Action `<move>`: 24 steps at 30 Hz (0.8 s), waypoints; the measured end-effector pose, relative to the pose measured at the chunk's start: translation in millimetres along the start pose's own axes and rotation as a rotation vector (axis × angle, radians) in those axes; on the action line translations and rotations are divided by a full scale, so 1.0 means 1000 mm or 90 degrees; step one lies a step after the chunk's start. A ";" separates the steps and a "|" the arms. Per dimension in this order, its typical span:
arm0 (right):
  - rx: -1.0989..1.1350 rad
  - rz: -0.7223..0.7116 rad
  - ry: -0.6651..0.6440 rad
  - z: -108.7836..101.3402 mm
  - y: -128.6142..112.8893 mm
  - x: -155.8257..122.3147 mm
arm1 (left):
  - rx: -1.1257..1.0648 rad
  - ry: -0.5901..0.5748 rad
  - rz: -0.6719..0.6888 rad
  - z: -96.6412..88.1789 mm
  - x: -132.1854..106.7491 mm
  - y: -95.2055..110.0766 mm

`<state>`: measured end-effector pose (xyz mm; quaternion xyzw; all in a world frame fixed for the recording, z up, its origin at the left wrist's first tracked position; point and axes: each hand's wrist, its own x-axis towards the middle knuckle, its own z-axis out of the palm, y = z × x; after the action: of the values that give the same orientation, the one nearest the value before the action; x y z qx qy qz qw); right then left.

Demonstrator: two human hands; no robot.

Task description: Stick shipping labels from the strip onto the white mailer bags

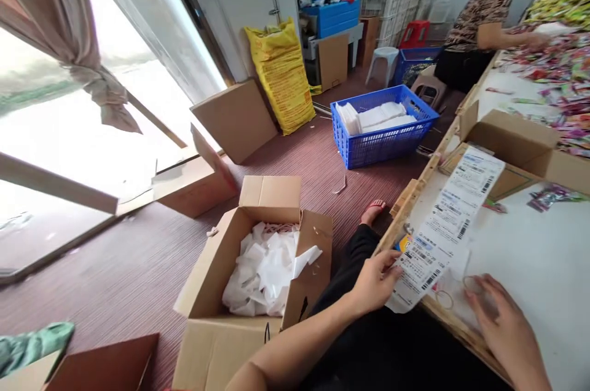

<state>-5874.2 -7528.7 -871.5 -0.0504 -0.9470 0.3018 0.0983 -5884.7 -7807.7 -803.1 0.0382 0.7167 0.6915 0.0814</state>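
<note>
My left hand [377, 280] pinches the left edge of a long strip of printed barcode labels [449, 222]. The strip slants over the table edge, its far end reaching an open cardboard box [511, 139] on the table. At the lower right, my right hand [504, 317] has its thumb and fingertips closed on a thin rubber band [472, 284] just above the white tabletop. A second thin loop, likely another rubber band [444, 299], lies between that hand and the strip. Part of a yellow-and-blue item [405, 243] shows behind the strip.
On the floor to the left, an open carton [203, 280] holds white backing paper scraps [267, 268]. Beyond are a blue crate [373, 148] with white bundles and a yellow sack [281, 77]. A co-worker [479, 16] reaches over small colourful packets [562, 65] on the table.
</note>
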 end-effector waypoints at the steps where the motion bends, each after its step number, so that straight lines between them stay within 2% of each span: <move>1: -0.003 0.006 -0.005 0.000 0.001 0.000 | 0.004 -0.007 0.002 0.000 -0.001 0.000; 5: -0.014 0.014 0.000 -0.001 -0.003 0.004 | 0.011 -0.019 0.015 -0.002 0.004 0.000; 8: -0.011 0.010 0.024 -0.003 -0.021 0.005 | -0.019 -0.006 0.017 -0.006 0.012 0.002; 11: 0.014 0.011 0.049 -0.007 -0.049 -0.012 | -0.032 -0.014 -0.001 -0.010 0.017 0.008; 14: -0.003 0.054 0.088 -0.008 -0.081 -0.041 | -0.027 -0.011 -0.030 -0.013 0.022 0.015; 17: -0.007 0.071 0.109 -0.005 -0.104 -0.055 | -0.009 -0.045 -0.048 -0.014 0.036 0.018; 19: -0.008 0.079 0.116 -0.007 -0.110 -0.056 | 0.037 0.021 -0.059 -0.011 0.047 0.017; 24: 0.024 0.083 0.133 -0.021 -0.107 -0.060 | 0.073 0.044 -0.095 -0.003 0.051 0.026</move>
<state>-5815.2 -7613.4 -802.0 -0.1413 -0.9203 0.3184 0.1778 -5936.8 -7801.2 -780.7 -0.0345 0.7586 0.6421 0.1056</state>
